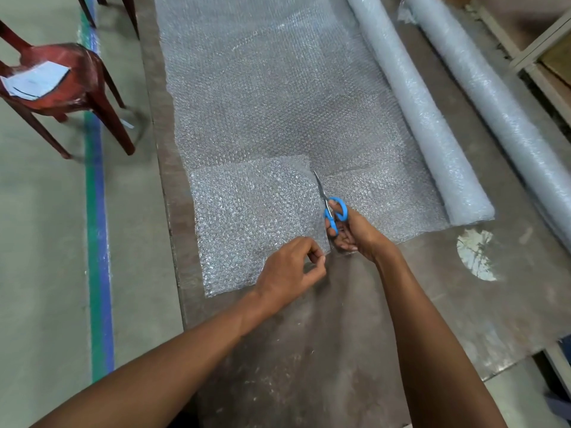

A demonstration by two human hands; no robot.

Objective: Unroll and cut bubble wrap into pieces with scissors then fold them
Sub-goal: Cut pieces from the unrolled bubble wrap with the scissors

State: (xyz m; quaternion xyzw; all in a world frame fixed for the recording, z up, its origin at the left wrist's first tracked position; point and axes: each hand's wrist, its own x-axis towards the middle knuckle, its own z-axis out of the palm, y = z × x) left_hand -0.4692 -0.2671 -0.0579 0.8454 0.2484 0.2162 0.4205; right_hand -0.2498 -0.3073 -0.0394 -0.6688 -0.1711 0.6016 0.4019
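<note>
At the upper left of the frame a red chair (61, 75) stands on the floor with a sheet of paper (35, 80) on its seat. On the tabletop (340, 335) in the centre, our left hand (290, 270) pinches the near edge of the bubble wrap (272, 103) just left of the cut. Our right hand (352, 233) has its grip closed through the blue handles of the scissors (329, 205), blades partway up the slit. The scissors' long axis runs up the frame, tip pointing away from us and leaning slightly left. To the right lie two rolls (423, 118), running from the top of the frame towards the lower right. We judge the cut could wander or snag if the pinch lets the sheet go slack, since thin film bunches between blades.
</note>
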